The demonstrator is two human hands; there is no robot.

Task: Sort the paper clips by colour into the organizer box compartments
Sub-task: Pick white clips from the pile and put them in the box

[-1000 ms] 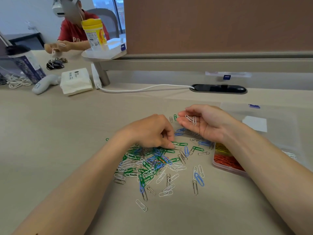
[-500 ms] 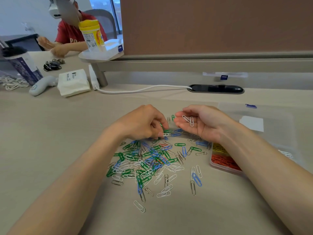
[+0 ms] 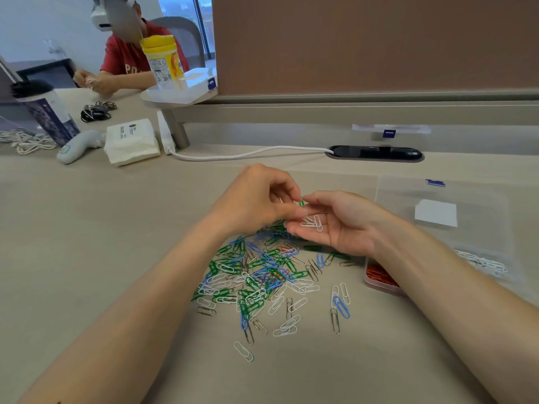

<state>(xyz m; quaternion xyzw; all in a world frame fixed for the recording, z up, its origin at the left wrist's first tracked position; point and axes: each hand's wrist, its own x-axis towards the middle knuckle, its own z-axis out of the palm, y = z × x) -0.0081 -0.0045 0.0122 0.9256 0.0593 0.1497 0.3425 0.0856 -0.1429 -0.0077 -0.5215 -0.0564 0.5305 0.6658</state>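
Resting on right hand (image 3: 345, 227): white clips (image 3: 314, 223)

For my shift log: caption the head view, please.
Left hand meets right hand, whose open palm carries white paper clips, above the mixed pile.

We take this for a shared office. A tall brown partition panel (image 3: 379, 42) on a grey metal rail (image 3: 350, 112) closes off the back of our pale surface (image 3: 87, 228), and a black cable slot (image 3: 376, 153) set into it takes a white cable (image 3: 248, 154). Beyond the panel's end, another person (image 3: 122, 59) works at the adjoining desk before a grey chair (image 3: 186, 33) and a window (image 3: 180, 7). Loose paper clips (image 3: 256, 275) suit such a place.
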